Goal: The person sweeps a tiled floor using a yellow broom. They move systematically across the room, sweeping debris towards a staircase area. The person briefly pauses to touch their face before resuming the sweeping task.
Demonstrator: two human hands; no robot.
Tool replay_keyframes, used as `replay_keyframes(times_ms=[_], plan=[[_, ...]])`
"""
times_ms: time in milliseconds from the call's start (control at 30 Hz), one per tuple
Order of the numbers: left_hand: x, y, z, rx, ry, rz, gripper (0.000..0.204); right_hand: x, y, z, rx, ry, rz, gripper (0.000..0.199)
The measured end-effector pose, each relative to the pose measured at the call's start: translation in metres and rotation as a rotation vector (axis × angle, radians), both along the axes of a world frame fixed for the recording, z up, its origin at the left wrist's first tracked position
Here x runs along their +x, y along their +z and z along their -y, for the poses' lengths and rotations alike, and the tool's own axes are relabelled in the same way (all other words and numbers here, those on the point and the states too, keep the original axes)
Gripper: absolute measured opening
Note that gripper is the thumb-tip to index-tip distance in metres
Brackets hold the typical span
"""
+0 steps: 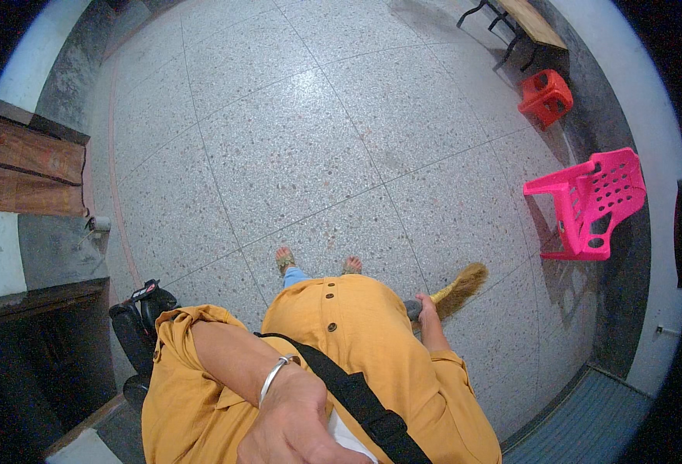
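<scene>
Speckled floor: broom beside the near edge, right hand on it

Floor is spreading ahead of the wearer's sandals, with a red stool and a pink chair standing along its right edge by the wall.

Right hand: fingers are wrapping the broom's grey handle, clamped on it, low at the wearer's right side. Broom is lying outward from this hand; its long axis is slanting away and to the right, brush end toward the pink chair but well apart from it. Whether the bristle tips are touching the floor: cannot tell.

Left hand: hovering before the chest, wrist carrying a silver bracelet. Fingers are running out at the lower edge of view; cannot tell whether they are apart or gripping anything. Right hand is clearly the nearer one to the broom.
</scene>
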State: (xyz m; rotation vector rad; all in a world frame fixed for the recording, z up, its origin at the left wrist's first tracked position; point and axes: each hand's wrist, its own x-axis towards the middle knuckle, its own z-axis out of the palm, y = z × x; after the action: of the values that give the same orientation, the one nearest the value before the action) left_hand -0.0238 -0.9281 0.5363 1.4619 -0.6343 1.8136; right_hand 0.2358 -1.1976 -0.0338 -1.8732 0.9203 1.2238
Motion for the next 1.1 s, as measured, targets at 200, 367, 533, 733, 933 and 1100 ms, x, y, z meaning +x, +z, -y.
replay_keyframes(times_ms=[200, 367, 533, 733, 933, 1100], plan=[[-0.003, -0.001, 0.006, -0.034, 0.023, -0.025, 0.025, -0.001, 0.008, -0.003, 0.038, 0.002, -0.031, 0.024], [-0.002, 0.001, 0.001, 0.014, -0.011, -0.005, 0.024, -0.001, -0.018, 0.008, -0.008, -0.068, 0.007, 0.025], [-0.001, -0.002, 0.004, 0.006, -0.001, 0.006, 0.024, 0.001, -0.018, 0.004, 0.016, -0.056, -0.029, 0.023], [-0.002, -0.002, 0.003, 0.000, 0.031, 0.003, 0.024, 0.003, -0.015, 0.000, 0.077, 0.007, -0.069, 0.017], [-0.011, -0.004, 0.008, -0.052, 0.068, -0.049, 0.023, -0.002, -0.001, -0.055, 0.351, 0.025, 0.146, 0.017], [-0.012, 0.002, -0.001, -0.006, 0.022, -0.003, 0.022, -0.017, 0.021, -0.148, 0.358, -0.002, 0.030, 0.019]])
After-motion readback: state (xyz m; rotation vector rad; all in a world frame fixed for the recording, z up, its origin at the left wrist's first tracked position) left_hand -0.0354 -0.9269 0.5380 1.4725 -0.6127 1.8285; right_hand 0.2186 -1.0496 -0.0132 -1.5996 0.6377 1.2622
